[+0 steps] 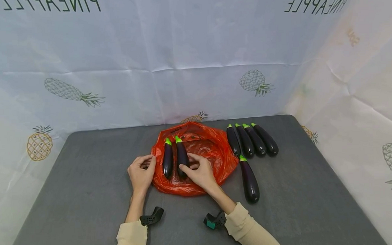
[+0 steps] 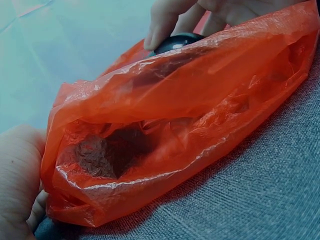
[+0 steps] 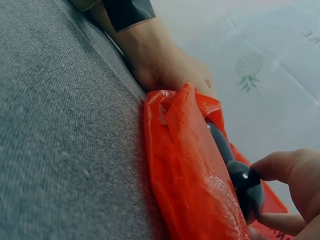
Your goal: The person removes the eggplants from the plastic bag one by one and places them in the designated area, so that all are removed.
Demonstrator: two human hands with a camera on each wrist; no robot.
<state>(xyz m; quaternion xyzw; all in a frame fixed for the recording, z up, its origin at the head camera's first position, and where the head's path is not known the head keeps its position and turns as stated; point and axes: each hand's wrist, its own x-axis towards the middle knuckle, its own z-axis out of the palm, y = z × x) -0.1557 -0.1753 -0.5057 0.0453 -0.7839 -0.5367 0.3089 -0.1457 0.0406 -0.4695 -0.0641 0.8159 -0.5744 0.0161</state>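
Note:
An open red plastic bag (image 1: 182, 189) lies on the table, its mouth spread wide. Two eggplants rest side by side in its left half. My right hand (image 1: 201, 174) pinches the right-hand eggplant (image 1: 182, 155) between thumb and fingers, near its rounded end; the right wrist view shows that glossy dark end (image 3: 248, 192) at the bag's rim. The other eggplant (image 1: 167, 160) lies just to its left, stem pointing away from me. At the bag's left edge, my left hand (image 1: 141, 173) holds the rim between thumb and curled fingers.
Several eggplants (image 1: 255, 140) stand in a row right of the bag, green stems pointing away. A single eggplant (image 1: 250, 182) lies nearer to me, below that row. The grey table (image 1: 88, 198) meets a pineapple-print curtain (image 1: 193, 43) at the back.

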